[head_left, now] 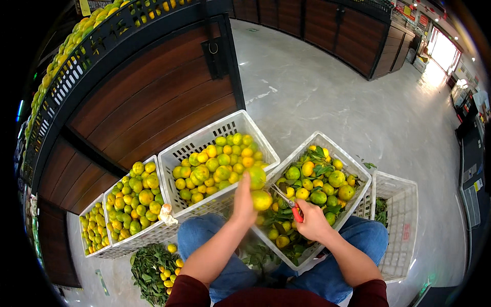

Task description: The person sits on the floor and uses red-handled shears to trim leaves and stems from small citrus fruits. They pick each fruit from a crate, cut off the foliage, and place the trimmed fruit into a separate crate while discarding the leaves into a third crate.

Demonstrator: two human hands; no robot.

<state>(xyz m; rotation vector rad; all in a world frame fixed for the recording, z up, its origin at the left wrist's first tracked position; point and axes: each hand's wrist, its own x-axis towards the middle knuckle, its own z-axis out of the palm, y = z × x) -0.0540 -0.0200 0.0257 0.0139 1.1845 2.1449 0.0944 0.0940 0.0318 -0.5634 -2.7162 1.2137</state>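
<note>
My left hand (244,203), slightly blurred, is closed on two green-yellow tangerines, an upper tangerine (256,177) near the fingertips and a lower tangerine (262,200) beside the palm. Red-handled snips (297,213) are gripped in my right hand (313,221), their blades pointing up and left toward the lower fruit. A gap shows between the blade tips and that fruit. Below both hands, a white plastic crate (343,156) tilts between my knees, holding tangerines with leaves and stems on them.
Left of it stands a white crate (253,133) of leafless tangerines, then two smaller-looking crates (134,236) of the same fruit. Cut leaves and some fruit lie in a pile (148,271) on the floor. A crate (401,220) with leaves stands right. A wooden display stand (153,82) rises behind.
</note>
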